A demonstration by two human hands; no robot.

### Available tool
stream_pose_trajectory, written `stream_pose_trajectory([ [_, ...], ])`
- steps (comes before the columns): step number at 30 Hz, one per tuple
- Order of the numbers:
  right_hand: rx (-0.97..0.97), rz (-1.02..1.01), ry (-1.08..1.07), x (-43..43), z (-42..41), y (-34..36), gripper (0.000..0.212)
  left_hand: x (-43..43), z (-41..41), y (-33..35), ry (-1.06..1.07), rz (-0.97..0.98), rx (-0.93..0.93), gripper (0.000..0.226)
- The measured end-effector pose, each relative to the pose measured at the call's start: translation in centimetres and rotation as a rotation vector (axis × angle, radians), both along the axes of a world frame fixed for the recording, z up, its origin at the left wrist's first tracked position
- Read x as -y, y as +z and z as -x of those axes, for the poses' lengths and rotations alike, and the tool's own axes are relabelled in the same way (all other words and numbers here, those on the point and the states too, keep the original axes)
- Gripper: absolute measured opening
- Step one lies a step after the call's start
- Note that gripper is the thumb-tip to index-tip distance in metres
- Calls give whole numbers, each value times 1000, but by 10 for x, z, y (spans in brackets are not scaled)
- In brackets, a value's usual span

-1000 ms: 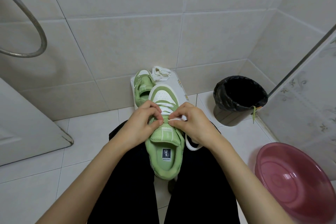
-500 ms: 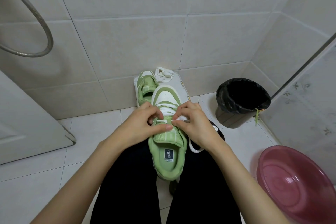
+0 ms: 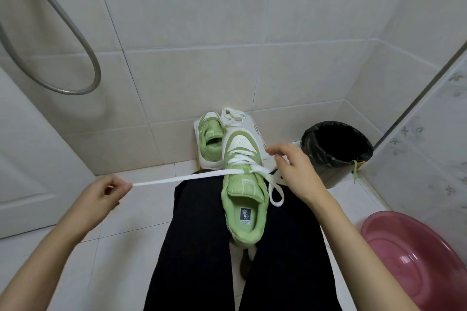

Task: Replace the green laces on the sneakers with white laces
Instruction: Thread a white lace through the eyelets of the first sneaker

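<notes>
White lace (image 3: 177,179) stretches taut leftward across the long axis of the sneaker (image 3: 243,199), lying toe-far on the lap (image 3: 199,240), to the pinching left hand (image 3: 106,192); the nearer right hand (image 3: 295,171) sits beside its right eyelets, possibly holding the slack end, though I cannot tell.

The near sneaker (image 3: 243,188) was pale green with a white toe panel and a dark insole label printed in white; the lace (image 3: 177,179) threaded through it was white. The far sneaker (image 3: 211,139) was the same green and white. The loose lace (image 3: 232,116) beside it was white, on a white board (image 3: 256,131) with small yellow edge marks. The bin (image 3: 328,156) had a black liner, with a green lace (image 3: 355,171) over its rim. The basin (image 3: 417,260) was pink, the trousers (image 3: 197,247) black, the hose (image 3: 68,91) silver-grey. The wall tiles (image 3: 227,7) were off-white with grey joints, the floor (image 3: 121,247) white, and the glass panel (image 3: 434,134) bore a faint grey floral pattern
</notes>
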State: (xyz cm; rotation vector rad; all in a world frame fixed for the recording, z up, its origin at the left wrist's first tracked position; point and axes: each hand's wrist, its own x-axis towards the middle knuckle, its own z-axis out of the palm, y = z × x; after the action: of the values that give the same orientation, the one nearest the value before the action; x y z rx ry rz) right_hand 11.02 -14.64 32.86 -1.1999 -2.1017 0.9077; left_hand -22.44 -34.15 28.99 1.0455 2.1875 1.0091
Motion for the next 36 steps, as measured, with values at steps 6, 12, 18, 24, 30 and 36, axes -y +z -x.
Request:
stream_pose_trajectory([
  [6,61,25,75,14,7,-9,22,11,-22,-10,-118,117,-46,11],
  [12,25,-3,13,24,17,-14,26,-68,-112,26,-353,-209,-111,25],
  [18,-43,-17,-48,30,21,-19,31,-107,-157,13,-291,-124,-272,28],
  [24,-36,-41,-106,33,15,-20,34,-91,-134,13,-131,-148,-236,26],
  [30,-24,-79,-130,37,14,-20,33,-67,-90,3,-7,-31,-91,19],
  [36,-63,-105,-155,43,19,-19,44,-88,-127,23,-281,-189,1,9],
])
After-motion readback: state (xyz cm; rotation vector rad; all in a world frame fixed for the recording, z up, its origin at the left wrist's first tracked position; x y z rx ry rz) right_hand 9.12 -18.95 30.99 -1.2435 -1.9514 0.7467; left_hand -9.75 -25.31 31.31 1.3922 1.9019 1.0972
